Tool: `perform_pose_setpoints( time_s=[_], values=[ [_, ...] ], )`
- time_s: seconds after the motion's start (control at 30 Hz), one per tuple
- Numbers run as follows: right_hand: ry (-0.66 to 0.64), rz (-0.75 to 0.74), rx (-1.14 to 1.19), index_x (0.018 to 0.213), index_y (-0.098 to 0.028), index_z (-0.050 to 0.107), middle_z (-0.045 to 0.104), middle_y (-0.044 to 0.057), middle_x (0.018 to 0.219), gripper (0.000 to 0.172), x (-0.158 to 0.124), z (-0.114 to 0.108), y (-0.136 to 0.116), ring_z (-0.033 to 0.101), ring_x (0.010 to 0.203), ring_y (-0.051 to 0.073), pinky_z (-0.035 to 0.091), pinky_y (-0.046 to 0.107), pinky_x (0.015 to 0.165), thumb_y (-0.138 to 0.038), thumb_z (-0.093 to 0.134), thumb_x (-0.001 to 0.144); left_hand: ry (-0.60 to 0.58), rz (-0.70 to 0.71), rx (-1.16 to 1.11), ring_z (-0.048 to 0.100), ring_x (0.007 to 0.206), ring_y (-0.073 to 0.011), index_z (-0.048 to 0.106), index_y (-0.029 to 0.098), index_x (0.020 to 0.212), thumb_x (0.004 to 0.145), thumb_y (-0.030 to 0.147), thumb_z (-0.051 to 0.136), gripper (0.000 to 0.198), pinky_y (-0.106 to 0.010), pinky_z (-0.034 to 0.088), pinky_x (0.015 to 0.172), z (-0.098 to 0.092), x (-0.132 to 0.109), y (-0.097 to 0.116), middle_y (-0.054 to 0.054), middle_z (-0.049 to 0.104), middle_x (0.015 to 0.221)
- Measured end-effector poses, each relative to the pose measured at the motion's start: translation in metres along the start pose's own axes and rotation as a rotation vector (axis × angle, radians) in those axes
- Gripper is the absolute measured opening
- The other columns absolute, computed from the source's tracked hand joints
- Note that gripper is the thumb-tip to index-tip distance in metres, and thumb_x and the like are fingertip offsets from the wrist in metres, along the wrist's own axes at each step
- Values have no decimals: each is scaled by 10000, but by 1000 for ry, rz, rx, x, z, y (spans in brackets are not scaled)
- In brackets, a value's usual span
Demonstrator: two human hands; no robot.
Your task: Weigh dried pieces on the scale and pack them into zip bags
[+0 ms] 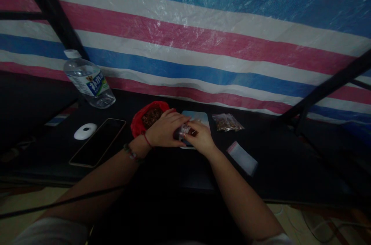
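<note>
Over the middle of the black surface, my left hand [165, 128] and my right hand [201, 138] meet at a small clear plastic bag [182, 130]. The right thumb and fingers pinch the bag. My left hand lies across its other side with the fingers together, gripping it. Something dark shows at the bag, but its contents are mostly hidden. Beneath my hands is a flat pale-blue object [199, 116] with rounded corners, partly covered. Close to my left wrist sits an open red bag [136, 125] of brown, grainy bits [150, 116].
To the right lie filled small zip bags [227, 122] and flat clear zip bags [242, 158]. At left are a phone [98, 142], a white rounded case [85, 131] and a clear bottle [89, 82]. A striped sheet [203, 44] hangs behind; dark metal bars [327, 86] flank the surface.
</note>
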State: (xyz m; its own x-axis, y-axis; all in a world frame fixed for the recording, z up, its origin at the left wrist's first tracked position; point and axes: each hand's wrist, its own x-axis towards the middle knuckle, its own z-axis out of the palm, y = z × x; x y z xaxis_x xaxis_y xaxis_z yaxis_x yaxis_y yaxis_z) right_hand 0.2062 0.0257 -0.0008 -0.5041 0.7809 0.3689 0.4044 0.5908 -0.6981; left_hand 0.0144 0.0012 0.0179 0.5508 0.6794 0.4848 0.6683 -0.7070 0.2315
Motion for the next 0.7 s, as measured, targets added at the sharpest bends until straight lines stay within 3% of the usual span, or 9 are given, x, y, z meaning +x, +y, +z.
perform_pose_setpoints(
  time_s=[0.17, 0.3, 0.37, 0.47, 0.57, 0.7],
  values=[
    [20, -110, -8, 1023, -209, 679, 662, 70, 1010, 211, -4, 1, -1, 607, 924, 198, 501, 349, 820, -251, 586, 839, -28, -97, -17, 595, 1060, -280, 537, 171, 1251, 739, 466, 657, 603, -445, 414, 975, 7, 2, 4, -120, 651, 1133],
    [280, -19, -153, 1112, -222, 644, 613, 92, 1097, 274, 0, -9, 10, 563, 1045, 223, 461, 386, 928, -276, 533, 867, 83, -212, 12, 617, 1031, -271, 540, 161, 1258, 769, 429, 614, 562, -403, 463, 920, -11, -3, -12, -121, 652, 1143],
    [374, 44, -291, 1253, -199, 563, 557, 127, 1229, 432, 6, -15, 20, 494, 1167, 266, 391, 446, 1014, -291, 577, 831, 178, -323, 61, 614, 1032, -277, 543, 156, 1261, 781, 428, 586, 553, -400, 465, 913, -27, -8, -23, -114, 650, 1142],
    [332, 109, -426, 1358, -149, 462, 503, 164, 1331, 596, 15, -17, 35, 431, 1243, 305, 328, 494, 1055, -310, 607, 803, 218, -507, 110, 636, 950, -263, 550, 174, 1263, 783, 461, 561, 560, -365, 483, 848, -49, -19, -39, -83, 677, 1065],
    [217, 118, -477, 1246, -132, 572, 592, 142, 1245, 451, 21, -14, 44, 463, 1215, 292, 311, 471, 1073, -291, 578, 825, 155, -660, 159, 650, 869, -252, 618, 196, 1168, 779, 510, 545, 505, -323, 481, 775, -59, -29, -53, -61, 698, 975],
    [154, 95, -464, 1131, -135, 642, 637, 120, 1161, 328, 23, -11, 47, 475, 1207, 265, 320, 429, 1085, -208, 555, 824, 147, -806, 219, 649, 835, -258, 648, 214, 1115, 763, 555, 541, 502, -320, 466, 750, -58, -38, -69, -64, 703, 951]
  ],
)
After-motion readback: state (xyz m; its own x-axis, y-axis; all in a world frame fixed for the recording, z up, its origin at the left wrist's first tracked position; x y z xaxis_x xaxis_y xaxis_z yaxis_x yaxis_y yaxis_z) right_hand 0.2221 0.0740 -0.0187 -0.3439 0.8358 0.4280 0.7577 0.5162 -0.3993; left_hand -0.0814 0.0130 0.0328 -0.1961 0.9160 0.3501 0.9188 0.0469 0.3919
